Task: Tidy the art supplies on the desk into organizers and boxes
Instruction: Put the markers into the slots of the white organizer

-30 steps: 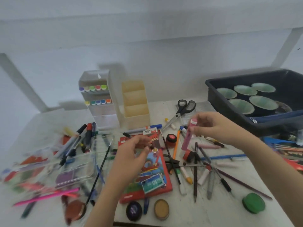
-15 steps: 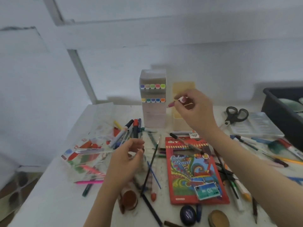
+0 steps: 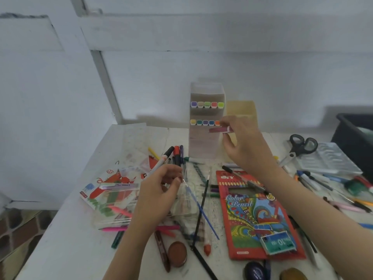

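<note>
Your right grip [image 3: 242, 142] has carried the pink marker [image 3: 219, 129] away from the clutter. A second ago the marker stood upright over the middle of the counter [image 3: 76, 239]. Now it lies level against the front of the clear marker organizer [image 3: 203, 146], just under the second row of caps. Your fingers pinch its white-capped end. Judgement: slotting is the step in hand, marker not yet seated.

Your left grip [image 3: 159, 190] hovers over the clear plastic case [image 3: 117, 201] with fingers curled — cannot tell whether it pinches anything.

Containers:
- The marker organizer holds two rows of five markers, and the tiers below look vacant.
- The beige organizer [image 3: 241, 108] sits behind your right hand, contents hidden.
- The plastic case holds a few blurred pens.
- The dark tub [image 3: 347, 128] is at the right edge, mostly cut off.

Pens, brushes and scissors [image 3: 300, 144] lie loose on the counter — the task looks early.
</note>
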A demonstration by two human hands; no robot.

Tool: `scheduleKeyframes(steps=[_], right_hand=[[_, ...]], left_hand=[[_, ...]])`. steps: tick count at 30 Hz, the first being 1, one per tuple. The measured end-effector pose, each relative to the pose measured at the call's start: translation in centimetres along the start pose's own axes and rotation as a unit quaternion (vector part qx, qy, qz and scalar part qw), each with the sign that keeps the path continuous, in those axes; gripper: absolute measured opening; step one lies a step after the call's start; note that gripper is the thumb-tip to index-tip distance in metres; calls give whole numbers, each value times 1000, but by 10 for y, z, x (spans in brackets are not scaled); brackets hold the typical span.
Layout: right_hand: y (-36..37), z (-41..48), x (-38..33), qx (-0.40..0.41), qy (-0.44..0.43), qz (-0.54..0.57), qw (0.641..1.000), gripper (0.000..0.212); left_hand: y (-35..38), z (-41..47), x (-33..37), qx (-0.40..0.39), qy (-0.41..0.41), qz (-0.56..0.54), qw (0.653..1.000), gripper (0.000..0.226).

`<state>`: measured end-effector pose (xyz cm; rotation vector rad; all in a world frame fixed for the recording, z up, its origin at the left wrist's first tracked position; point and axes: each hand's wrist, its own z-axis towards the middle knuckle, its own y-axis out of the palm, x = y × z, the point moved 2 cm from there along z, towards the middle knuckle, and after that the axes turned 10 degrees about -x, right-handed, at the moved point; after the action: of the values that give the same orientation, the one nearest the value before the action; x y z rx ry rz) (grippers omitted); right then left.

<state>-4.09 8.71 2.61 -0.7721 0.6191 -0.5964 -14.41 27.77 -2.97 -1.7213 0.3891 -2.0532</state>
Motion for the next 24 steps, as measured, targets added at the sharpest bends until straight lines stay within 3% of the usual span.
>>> scheduleKeyframes(steps=[8, 15, 24], right_hand=[[18, 1, -1, -77, -39, -103, 991, 25], [33, 10, 2, -82, -17, -177, 981, 35], [50, 7, 18, -92, -24, -157, 983, 13]], left_hand=[[-8, 0, -8, 24, -9, -37, 999, 29], [-18, -1, -15, 55, -13, -57, 997, 26], [-24, -1, -19, 69, -10, -57, 996, 27]])
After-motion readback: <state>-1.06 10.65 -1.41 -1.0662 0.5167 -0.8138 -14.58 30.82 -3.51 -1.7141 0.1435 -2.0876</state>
